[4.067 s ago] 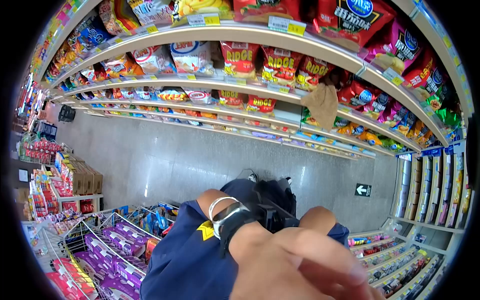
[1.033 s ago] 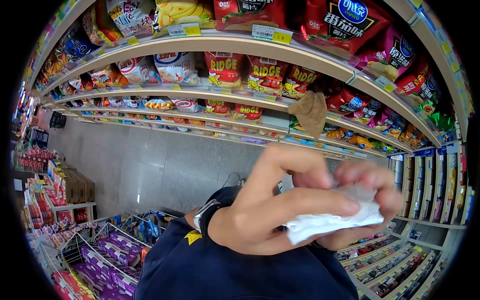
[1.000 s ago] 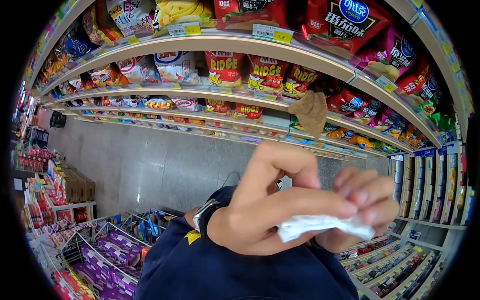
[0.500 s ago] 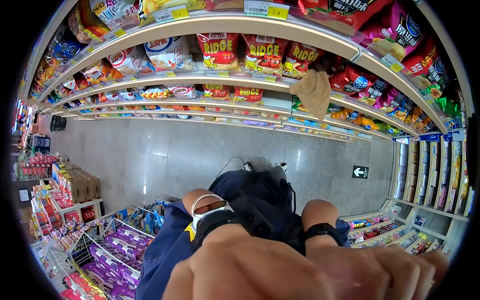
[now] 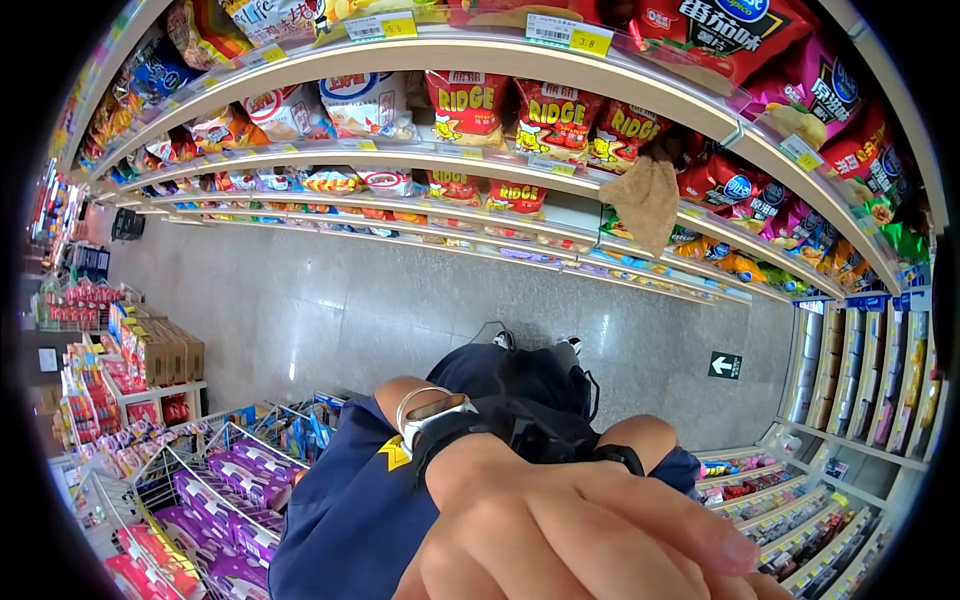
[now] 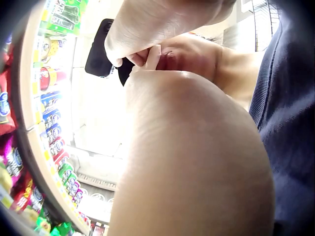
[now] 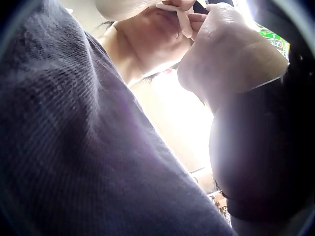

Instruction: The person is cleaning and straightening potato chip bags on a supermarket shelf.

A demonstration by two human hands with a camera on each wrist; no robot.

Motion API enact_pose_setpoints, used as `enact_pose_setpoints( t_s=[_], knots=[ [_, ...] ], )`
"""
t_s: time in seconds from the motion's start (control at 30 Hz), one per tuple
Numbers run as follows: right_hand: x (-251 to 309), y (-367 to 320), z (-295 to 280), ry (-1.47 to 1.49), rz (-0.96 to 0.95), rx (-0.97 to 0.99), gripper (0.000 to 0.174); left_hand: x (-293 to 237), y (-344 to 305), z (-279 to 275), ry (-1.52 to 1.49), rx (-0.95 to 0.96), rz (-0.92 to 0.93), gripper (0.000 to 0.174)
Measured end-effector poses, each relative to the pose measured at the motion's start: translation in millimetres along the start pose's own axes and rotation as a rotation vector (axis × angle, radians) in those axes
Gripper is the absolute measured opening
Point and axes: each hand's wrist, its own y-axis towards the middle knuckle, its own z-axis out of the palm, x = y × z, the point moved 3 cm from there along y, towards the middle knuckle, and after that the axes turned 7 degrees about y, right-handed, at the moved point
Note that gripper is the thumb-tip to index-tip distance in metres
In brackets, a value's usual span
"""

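Observation:
My left hand [image 5: 560,530], with a silver watch [image 5: 440,415] at its wrist, is raised close under the head camera. Below it, my right wrist carries a black band [image 5: 620,458]; the left hand hides most of that hand in the head view. The left wrist view shows my right hand [image 6: 167,22] across from the left hand's broad heel [image 6: 192,147]. Between the two, a folded white tissue [image 6: 153,57] is pressed to the person's face. Fingers from both sides pinch the tissue [image 7: 184,23] in the right wrist view.
Shelves of chip bags [image 5: 465,108] curve across the front, with a brown cloth [image 5: 648,205] hanging from one edge. Wire baskets of purple packs [image 5: 215,500] stand at lower left, near cartons [image 5: 165,350]. More shelving [image 5: 870,380] is at right. A black rectangular device [image 6: 100,48] sits above the face.
About a second ago both hands held the tissue out in front of the chest. They have since come up and inward to the face, and the tissue has left the head view.

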Motion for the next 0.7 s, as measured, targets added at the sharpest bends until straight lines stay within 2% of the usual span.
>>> enact_pose_setpoints(
  t_s=[0.47,0.6,0.7],
  knots=[
    [-9,-4,6,0.014,-0.024,-0.028,0.031,-2,4,2,-0.072,0.107,0.001,0.007],
    [2,6,8,0.026,0.004,0.059,0.027,-1,5,2,-0.076,0.158,0.016,0.008],
    [2,-4,-2,0.105,-0.067,0.163,0.021,6,2,0,-0.104,0.202,0.068,0.009]
  ],
)
